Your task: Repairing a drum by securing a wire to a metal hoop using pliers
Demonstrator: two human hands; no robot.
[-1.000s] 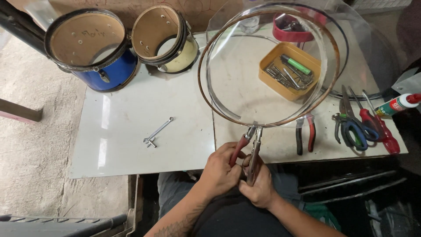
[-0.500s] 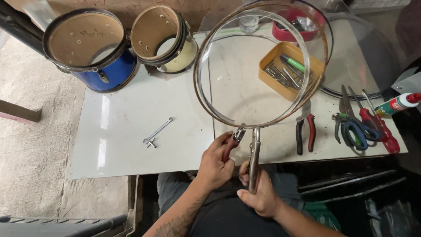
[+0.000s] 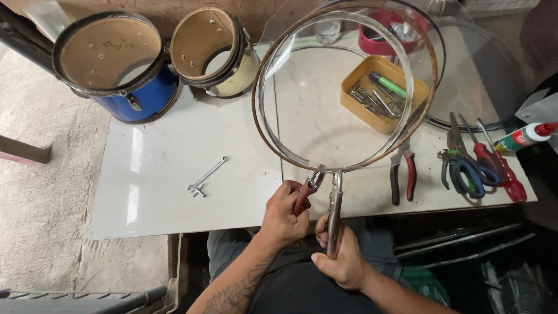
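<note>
A round metal hoop [image 3: 273, 139] with a clear film stretched across it stands upright above the white table's [image 3: 174, 157] near edge. My left hand [image 3: 283, 213] grips red-handled pliers [image 3: 304, 192] whose jaws meet the hoop's bottom rim. My right hand [image 3: 343, 256] holds silver locking pliers [image 3: 334, 209] clamped on the same rim, just to the right. Both hands sit below the table edge, over my lap.
A blue drum shell [image 3: 116, 70] and a cream drum shell [image 3: 215, 52] lie at the table's back left. A small drum key [image 3: 204, 177] lies mid-table. At the right are an orange tray [image 3: 354, 102] of parts, red pliers [image 3: 403, 174], scissors [image 3: 462, 163], screwdrivers and a glue bottle [image 3: 523, 138].
The hoop has shifted slightly left. The two pliers, held close together before, are now apart: my right hand dropped lower with the silver ones and the left moved to the hoop's rim.
</note>
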